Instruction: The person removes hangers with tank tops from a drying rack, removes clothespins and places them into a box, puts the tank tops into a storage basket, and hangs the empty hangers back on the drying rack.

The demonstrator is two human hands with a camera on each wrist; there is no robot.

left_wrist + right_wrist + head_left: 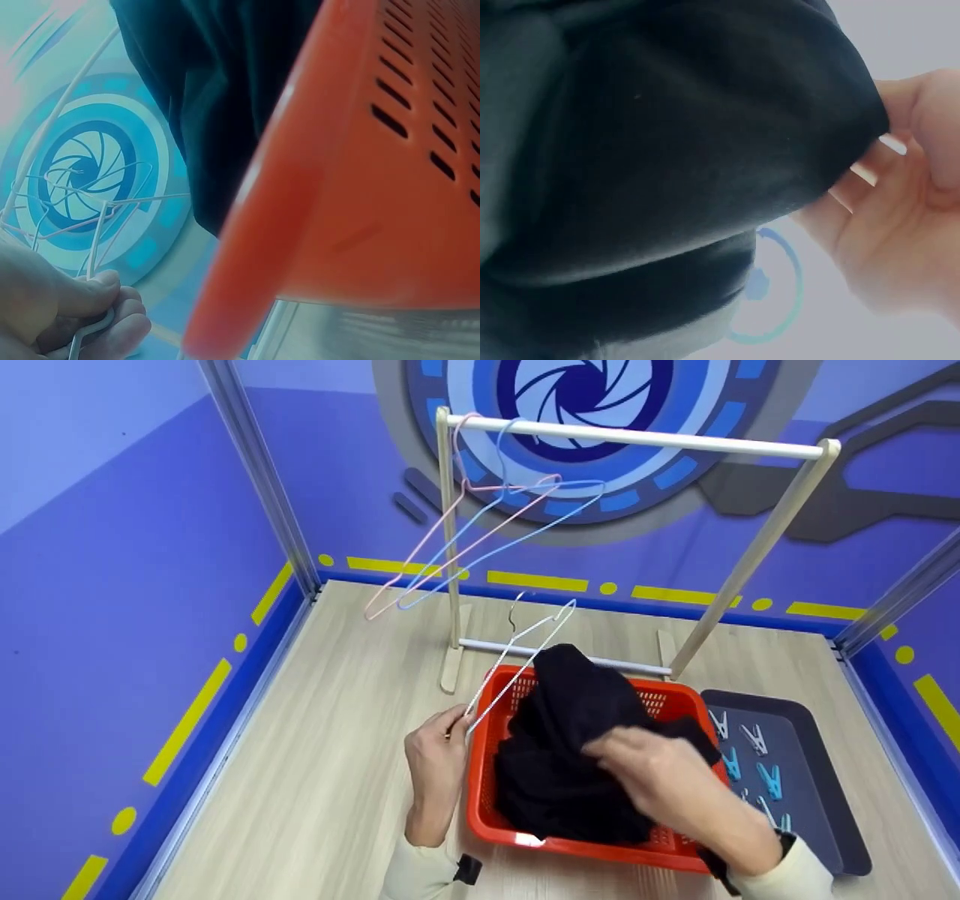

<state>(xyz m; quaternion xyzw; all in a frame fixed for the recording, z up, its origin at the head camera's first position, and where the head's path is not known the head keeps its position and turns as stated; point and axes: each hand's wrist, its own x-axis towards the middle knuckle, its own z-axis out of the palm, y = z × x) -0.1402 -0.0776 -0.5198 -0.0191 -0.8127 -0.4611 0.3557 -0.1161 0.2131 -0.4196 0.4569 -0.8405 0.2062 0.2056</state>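
My left hand (pixel 439 757) grips one end of a white wire hanger (pixel 490 676), held tilted beside the basket's left side with its hook toward the rack. In the left wrist view, thumb and fingers pinch the hanger's wire (pixel 96 236). My right hand (pixel 660 769) pinches a black cloth garment (pixel 577 697) and lifts part of it above the red basket (pixel 592 851). The right wrist view has the thumb and fingers at the edge of the black fabric (pixel 705 142). The garment's kind is unclear, as it is bunched. Its lower part lies inside the basket.
Behind the basket stands a wooden rack with a white rail (pixel 645 437). A pink hanger (pixel 427 540) and a blue hanger (pixel 517 541) hang at its left end. To the basket's right, a dark tray (pixel 832 795) bears several white and teal clothespins (pixel 769 780).
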